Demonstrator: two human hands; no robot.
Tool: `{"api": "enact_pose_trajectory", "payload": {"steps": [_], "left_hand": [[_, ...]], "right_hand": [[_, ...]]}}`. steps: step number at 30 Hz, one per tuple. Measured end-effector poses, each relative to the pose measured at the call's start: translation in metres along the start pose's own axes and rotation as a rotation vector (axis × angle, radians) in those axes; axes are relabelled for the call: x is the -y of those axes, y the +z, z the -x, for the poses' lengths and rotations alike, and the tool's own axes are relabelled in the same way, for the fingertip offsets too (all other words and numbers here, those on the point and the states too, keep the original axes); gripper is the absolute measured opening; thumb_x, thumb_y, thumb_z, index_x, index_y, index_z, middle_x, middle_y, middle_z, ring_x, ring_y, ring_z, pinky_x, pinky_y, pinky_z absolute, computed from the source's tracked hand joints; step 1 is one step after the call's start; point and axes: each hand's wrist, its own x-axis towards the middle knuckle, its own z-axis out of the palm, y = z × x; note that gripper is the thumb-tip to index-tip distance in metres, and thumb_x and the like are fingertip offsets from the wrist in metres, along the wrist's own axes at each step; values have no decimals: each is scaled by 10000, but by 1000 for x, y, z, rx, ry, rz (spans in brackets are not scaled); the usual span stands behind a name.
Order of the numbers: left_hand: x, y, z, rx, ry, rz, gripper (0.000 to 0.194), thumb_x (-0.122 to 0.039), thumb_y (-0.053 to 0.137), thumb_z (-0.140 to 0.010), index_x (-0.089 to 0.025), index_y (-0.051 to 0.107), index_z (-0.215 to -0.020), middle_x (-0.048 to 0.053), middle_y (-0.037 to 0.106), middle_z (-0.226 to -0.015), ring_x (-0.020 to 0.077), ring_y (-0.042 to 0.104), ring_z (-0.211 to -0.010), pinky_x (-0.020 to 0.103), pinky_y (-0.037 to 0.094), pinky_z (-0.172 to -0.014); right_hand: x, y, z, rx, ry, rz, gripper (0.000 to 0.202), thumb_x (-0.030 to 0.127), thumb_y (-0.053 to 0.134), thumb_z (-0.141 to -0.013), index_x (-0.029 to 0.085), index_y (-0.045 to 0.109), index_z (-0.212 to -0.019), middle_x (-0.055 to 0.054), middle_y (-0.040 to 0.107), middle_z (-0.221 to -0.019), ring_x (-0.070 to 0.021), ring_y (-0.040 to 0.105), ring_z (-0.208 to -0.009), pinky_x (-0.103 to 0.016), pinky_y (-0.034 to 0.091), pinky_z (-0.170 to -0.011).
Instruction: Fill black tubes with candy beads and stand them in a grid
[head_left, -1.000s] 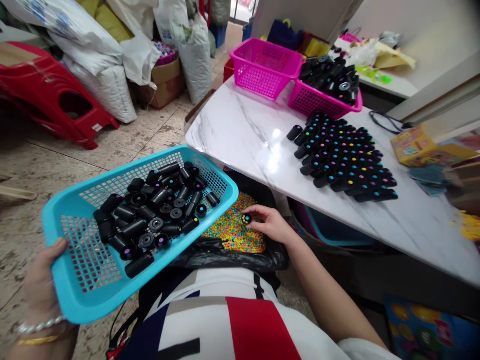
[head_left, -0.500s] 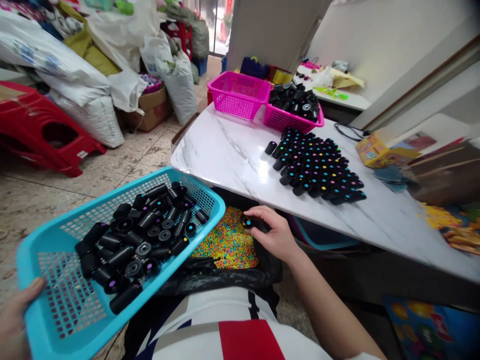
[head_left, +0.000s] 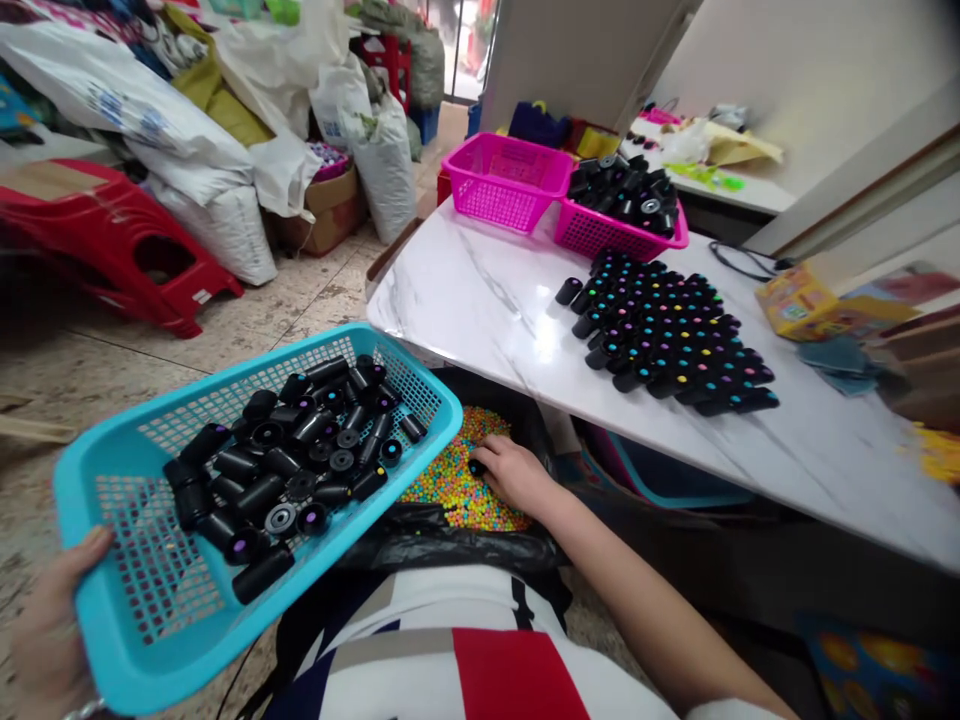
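My left hand (head_left: 64,610) grips the near left rim of a blue plastic basket (head_left: 120,440), thumb over the edge. Inside it lies a heap of small black cylinders (head_left: 259,495), some showing a purple, blue or yellow dot at one end. Lower right of the basket, a black plastic bag (head_left: 450,548) holds many tiny coloured balls (head_left: 480,505). My right hand (head_left: 514,472) is down at these balls with its fingers closed on a black cylinder (head_left: 476,466), which is mostly hidden by the fingers.
On the marble-patterned table (head_left: 480,320) stand rows of black cylinders (head_left: 667,330) with coloured dots on top. Behind them are a pink basket (head_left: 510,185) and another pink basket (head_left: 600,232) heaped with cylinders. A red stool (head_left: 112,230) and white sacks (head_left: 217,230) stand left.
My right hand has lowered the black cylinder into the coloured balls, its fingers now pointing down. The left hand keeps its hold on the basket. The whole view has shifted slightly.
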Motion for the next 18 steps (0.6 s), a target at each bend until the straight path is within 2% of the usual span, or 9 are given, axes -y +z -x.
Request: {"api": "enact_pose_trajectory", "payload": {"steps": [3, 6, 10, 13, 18], "left_hand": [[1, 6, 0, -11, 52, 40, 284, -235, 692, -590, -234, 717, -872, -64, 709, -745, 220, 638, -597, 385, 609, -706], [4, 8, -3, -29, 111, 46, 328, -237, 739, -527, -229, 719, -855, -70, 712, -770, 221, 639, -620, 405, 599, -768], [5, 8, 1, -32, 109, 51, 360, -228, 750, -501, -227, 708, -858, -49, 724, -834, 271, 670, -748, 447, 593, -798], [4, 9, 5, -12, 91, 64, 342, -239, 752, -500, -233, 690, -837, -28, 725, -852, 311, 673, -840, 472, 595, -791], [6, 9, 3, -25, 76, 73, 327, -239, 784, -493, -256, 680, -802, -45, 703, -760, 302, 676, -787, 456, 614, -741]], "right_hand": [[1, -1, 2, 22, -41, -17, 345, 105, 548, -850, 205, 610, -1175, -77, 589, -1053, -211, 530, -1003, -321, 456, -881], [4, 3, 4, 10, -68, 32, 325, 129, 476, -911, 196, 607, -1201, -101, 589, -1050, -223, 517, -978, -336, 455, -852], [5, 9, 5, -12, -76, 58, 323, 129, 424, -935, 177, 621, -1187, -124, 592, -1044, -238, 515, -957, -360, 462, -835], [-1, 8, 7, -42, -57, -112, 339, 90, 535, -855, 188, 622, -1167, -103, 598, -1081, -224, 535, -1014, -353, 463, -901], [-10, 4, 13, -120, 12, -410, 381, 62, 617, -767, 204, 628, -1120, -66, 616, -1081, -191, 593, -1003, -329, 484, -907]]}}
